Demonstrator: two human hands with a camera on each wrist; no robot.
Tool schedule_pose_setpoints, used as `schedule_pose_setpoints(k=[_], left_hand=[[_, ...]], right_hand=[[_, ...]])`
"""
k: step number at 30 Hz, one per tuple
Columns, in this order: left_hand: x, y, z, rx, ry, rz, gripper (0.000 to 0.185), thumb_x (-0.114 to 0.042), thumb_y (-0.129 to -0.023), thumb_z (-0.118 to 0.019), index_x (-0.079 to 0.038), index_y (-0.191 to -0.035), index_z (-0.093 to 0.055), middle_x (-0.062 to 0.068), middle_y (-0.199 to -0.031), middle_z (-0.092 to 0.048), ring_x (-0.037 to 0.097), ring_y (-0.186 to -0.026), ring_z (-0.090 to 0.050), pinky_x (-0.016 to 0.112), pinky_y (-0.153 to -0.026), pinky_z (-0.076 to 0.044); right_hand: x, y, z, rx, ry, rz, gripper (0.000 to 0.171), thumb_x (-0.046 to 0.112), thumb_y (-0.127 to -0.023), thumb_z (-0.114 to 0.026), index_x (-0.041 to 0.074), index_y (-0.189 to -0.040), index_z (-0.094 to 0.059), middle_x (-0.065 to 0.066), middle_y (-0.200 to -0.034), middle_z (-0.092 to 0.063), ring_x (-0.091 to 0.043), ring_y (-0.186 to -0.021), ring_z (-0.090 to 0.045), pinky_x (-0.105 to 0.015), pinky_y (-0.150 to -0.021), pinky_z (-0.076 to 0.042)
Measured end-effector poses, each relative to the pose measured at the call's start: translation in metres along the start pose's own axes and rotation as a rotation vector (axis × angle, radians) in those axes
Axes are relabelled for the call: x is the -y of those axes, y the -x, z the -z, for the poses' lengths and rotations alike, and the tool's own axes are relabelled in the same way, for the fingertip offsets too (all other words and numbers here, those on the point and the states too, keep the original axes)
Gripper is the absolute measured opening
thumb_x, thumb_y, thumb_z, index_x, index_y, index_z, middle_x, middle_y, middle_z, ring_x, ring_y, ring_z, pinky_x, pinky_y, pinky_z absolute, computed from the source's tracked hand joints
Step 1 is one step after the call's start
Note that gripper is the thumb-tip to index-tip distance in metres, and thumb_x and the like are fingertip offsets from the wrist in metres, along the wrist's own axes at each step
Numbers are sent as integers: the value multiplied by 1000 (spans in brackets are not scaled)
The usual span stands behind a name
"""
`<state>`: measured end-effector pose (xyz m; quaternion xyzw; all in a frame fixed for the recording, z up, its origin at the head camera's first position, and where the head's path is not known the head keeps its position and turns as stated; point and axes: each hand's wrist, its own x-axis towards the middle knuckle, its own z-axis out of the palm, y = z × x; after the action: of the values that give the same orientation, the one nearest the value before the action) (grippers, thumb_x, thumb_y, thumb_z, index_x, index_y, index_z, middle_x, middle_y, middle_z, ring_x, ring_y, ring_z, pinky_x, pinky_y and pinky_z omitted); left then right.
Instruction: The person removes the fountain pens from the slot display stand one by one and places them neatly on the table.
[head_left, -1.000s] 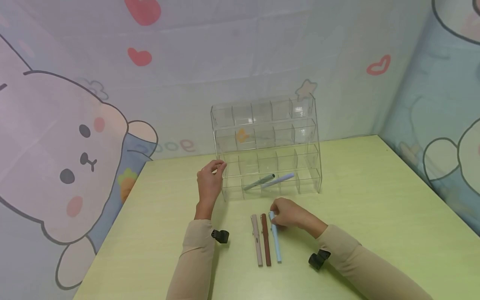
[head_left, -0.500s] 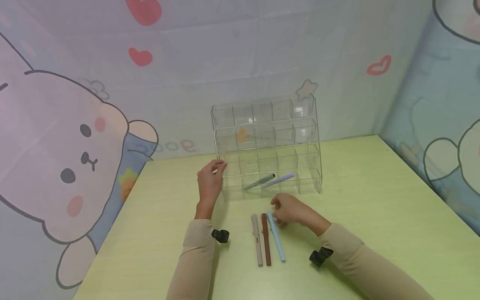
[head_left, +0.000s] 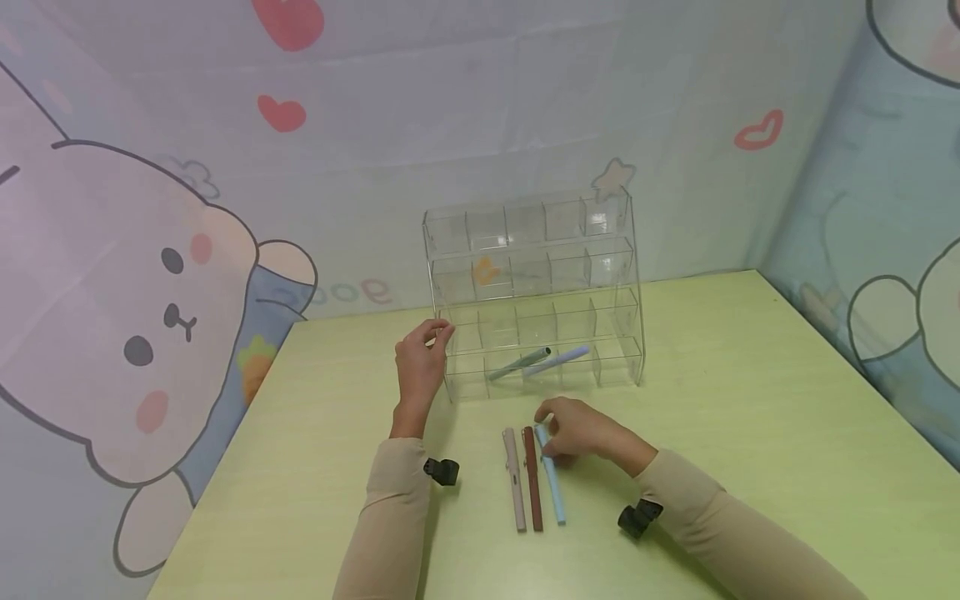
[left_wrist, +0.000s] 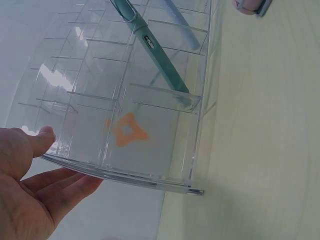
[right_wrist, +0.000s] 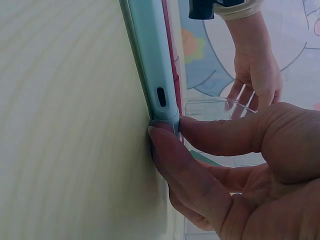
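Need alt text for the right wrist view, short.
Close-up of the right hand pinching the end of a light blue pen between thumb and fingers on a pale green table. A brown pen lies just beyond it; further back, the left hand touches a clear organizer.

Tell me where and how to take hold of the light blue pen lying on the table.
Pinch the light blue pen at its far end, coming from its free right side, as the right hand does. It lies flat, and the brown pen crowds its left, so only that side gives the fingers room.
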<state>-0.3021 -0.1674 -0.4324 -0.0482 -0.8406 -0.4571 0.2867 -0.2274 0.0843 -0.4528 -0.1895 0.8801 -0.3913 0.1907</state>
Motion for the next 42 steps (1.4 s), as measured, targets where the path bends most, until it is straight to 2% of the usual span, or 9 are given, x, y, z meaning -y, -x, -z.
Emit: schedule_pose_setpoints(k=[4,10,18,25,28,31,37,42], left_hand=[[0,-1,0,3,2,-3,20,-24,-96,-70,-6,-102,-75,22,-102,-73,36,-85,-74,47,-68,-60],[-1,-1,0,0,-1,6,20,-25,-96,-70,-6,-102,-76,21,-102,-73,36,-87,-73,47,-70,-60],[-3,-1,1,3,0,6,20,-24,-96,-70,-5,-102,-76,22,-103,-73,37,-88,-73,49,-69,-59],[-3,0,1,2,10,1,20,-23,-96,-70,-5,-102,-75,22,-100,-73,35,-83,-74,47,-67,-60],[-3,0,1,1,11,-3,20,-23,-97,-70,-5,-102,-75,22,-100,-73,35,-82,-74,47,-67,-60],[-3,0,1,4,20,1,20,-23,-97,-70,-5,-102,-75,23,-101,-73,36,-81,-74,47,-67,-60],[-1,0,0,3,8,15,16,-20,-96,-71,-6,-102,-75,23,-103,-73,35,-81,-74,47,-68,-60],[0,0,0,6,15,18,19,-23,-97,-69,-6,-103,-75,22,-102,-73,36,-83,-74,46,-67,-60]], right_hand=[[0,0,0,12,6,-4,47,-5,-82,-75,-11,-124,-56,-19,-100,-64,-20,-66,-69,-33,-63,-56],[3,2,2,0,55,0,48,-1,-82,-78,-10,-124,-57,-16,-100,-64,-20,-77,-66,-37,-72,-54],[4,4,1,12,-17,-25,49,-3,-83,-76,-11,-126,-54,-19,-102,-63,-20,-67,-69,-34,-66,-57],[2,3,3,-6,22,-17,56,2,-83,-77,-10,-131,-51,-17,-104,-64,-20,-76,-67,-37,-72,-55],[2,3,7,-19,-3,-29,60,4,-84,-77,-10,-134,-48,-17,-106,-64,-21,-72,-67,-37,-70,-55],[7,6,12,-13,-83,-39,60,4,-87,-74,-11,-137,-45,-21,-110,-61,-24,-67,-68,-37,-64,-58],[22,19,29,-29,-130,32,57,8,-93,-69,-8,-141,-43,-29,-121,-54,-29,-77,-69,-36,-66,-59],[31,28,45,-94,-131,120,53,12,-95,-66,-6,-140,-45,-24,-117,-56,-31,-82,-69,-38,-70,-58]])
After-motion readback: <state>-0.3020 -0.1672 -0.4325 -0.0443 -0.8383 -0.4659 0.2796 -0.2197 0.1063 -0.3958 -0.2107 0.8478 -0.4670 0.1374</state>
